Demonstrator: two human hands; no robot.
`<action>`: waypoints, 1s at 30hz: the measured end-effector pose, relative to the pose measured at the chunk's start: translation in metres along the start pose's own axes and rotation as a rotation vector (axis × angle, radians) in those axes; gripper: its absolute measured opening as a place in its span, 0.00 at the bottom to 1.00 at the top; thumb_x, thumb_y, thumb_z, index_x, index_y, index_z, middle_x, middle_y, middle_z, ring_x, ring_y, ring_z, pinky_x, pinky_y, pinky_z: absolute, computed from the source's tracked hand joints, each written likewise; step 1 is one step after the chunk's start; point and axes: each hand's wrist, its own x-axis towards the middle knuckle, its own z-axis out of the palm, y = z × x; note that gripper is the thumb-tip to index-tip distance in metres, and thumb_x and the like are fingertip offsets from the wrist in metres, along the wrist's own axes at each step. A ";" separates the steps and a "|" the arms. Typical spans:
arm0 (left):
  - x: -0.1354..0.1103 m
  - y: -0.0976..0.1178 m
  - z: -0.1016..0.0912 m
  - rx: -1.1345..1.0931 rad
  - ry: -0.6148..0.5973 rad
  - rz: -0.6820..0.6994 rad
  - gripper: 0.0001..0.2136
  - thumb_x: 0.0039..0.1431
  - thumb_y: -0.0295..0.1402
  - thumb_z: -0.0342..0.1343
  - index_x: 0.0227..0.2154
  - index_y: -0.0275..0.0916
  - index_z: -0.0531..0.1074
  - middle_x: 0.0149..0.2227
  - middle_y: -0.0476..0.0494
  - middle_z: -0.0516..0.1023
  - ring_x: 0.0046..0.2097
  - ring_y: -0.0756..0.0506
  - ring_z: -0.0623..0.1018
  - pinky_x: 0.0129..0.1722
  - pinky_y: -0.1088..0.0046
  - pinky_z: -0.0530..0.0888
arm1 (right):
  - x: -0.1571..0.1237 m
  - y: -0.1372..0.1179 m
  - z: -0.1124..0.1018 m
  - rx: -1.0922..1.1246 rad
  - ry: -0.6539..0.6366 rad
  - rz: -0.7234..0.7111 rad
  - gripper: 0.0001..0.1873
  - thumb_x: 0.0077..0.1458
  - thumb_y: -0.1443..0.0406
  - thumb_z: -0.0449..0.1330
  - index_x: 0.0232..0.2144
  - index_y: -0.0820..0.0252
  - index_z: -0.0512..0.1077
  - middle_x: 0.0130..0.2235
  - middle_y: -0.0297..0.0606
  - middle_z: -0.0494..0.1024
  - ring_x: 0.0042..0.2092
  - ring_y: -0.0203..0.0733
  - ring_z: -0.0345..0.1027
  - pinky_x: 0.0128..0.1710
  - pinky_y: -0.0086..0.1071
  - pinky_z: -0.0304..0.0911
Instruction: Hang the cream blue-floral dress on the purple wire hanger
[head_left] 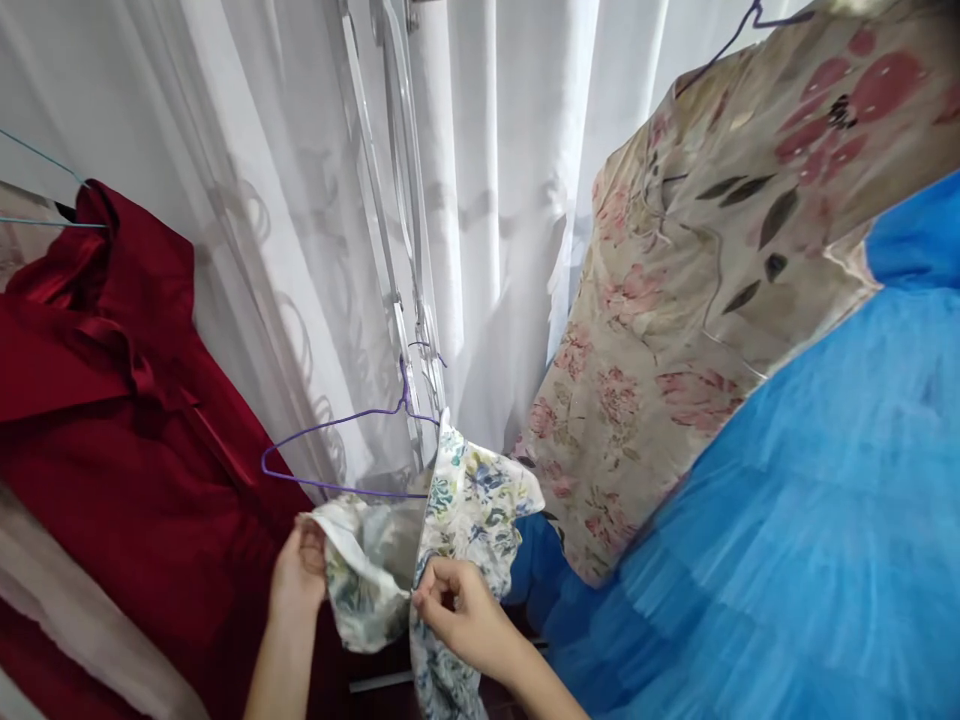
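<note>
A white garment with a blue, green and yellow floral print [476, 490] hangs by one shoulder from a purple wire hanger [330, 425]. The hanger's left arm is bare, and the garment's other side droops below it. My left hand [300, 570] is closed on the drooping side at its left edge, fingers partly hidden behind the cloth. My right hand [457, 605] pinches the garment's opening edge near the middle, thumb against fingertips. Between my hands the white inner edge of the cloth sags in a curve.
Behind the hanger stands a white metal rack [390, 220] before white curtains [495, 180]. A dark red garment [150, 400] hangs at left on a light blue hanger. To the right hang a beige dress with pink flowers [645, 350] and a bright blue tiered dress [810, 480].
</note>
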 end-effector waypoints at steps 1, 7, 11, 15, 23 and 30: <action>-0.015 -0.017 0.000 0.013 -0.037 -0.051 0.08 0.58 0.30 0.55 0.24 0.35 0.71 0.22 0.45 0.74 0.24 0.48 0.74 0.30 0.72 0.72 | -0.002 0.003 -0.003 -0.041 0.031 0.001 0.12 0.57 0.59 0.61 0.26 0.60 0.68 0.22 0.31 0.68 0.25 0.35 0.61 0.27 0.27 0.56; -0.100 -0.064 0.024 0.328 -0.711 0.012 0.13 0.59 0.45 0.58 0.34 0.38 0.76 0.33 0.43 0.77 0.37 0.42 0.77 0.39 0.68 0.73 | -0.016 0.015 -0.007 -0.147 0.000 -0.063 0.23 0.49 0.58 0.68 0.47 0.56 0.72 0.46 0.40 0.75 0.47 0.51 0.68 0.49 0.38 0.63; -0.100 -0.050 0.031 0.607 -1.075 0.250 0.14 0.62 0.45 0.54 0.38 0.39 0.77 0.42 0.39 0.76 0.46 0.40 0.75 0.49 0.66 0.71 | -0.027 0.010 -0.001 -0.069 0.065 0.113 0.12 0.59 0.57 0.59 0.38 0.59 0.75 0.36 0.36 0.75 0.40 0.46 0.67 0.42 0.34 0.64; -0.091 -0.050 0.015 0.610 -1.423 -0.228 0.22 0.62 0.49 0.53 0.53 0.42 0.72 0.49 0.38 0.76 0.53 0.39 0.74 0.54 0.62 0.70 | -0.042 -0.015 -0.028 -0.004 0.079 0.194 0.15 0.57 0.54 0.62 0.33 0.61 0.73 0.31 0.33 0.70 0.33 0.38 0.61 0.33 0.29 0.61; -0.091 -0.069 0.003 0.991 -1.451 -0.030 0.16 0.46 0.47 0.66 0.32 0.40 0.81 0.35 0.43 0.81 0.40 0.39 0.78 0.45 0.65 0.73 | -0.070 -0.097 -0.109 -0.231 -0.137 0.216 0.16 0.49 0.56 0.67 0.20 0.63 0.73 0.19 0.29 0.60 0.23 0.32 0.48 0.22 0.27 0.49; -0.086 -0.029 0.026 0.956 -1.180 0.217 0.18 0.55 0.48 0.59 0.23 0.37 0.77 0.30 0.44 0.77 0.38 0.41 0.75 0.41 0.71 0.72 | 0.005 -0.111 -0.196 -0.146 0.256 -0.052 0.11 0.37 0.60 0.71 0.22 0.63 0.78 0.26 0.37 0.75 0.31 0.42 0.68 0.33 0.32 0.63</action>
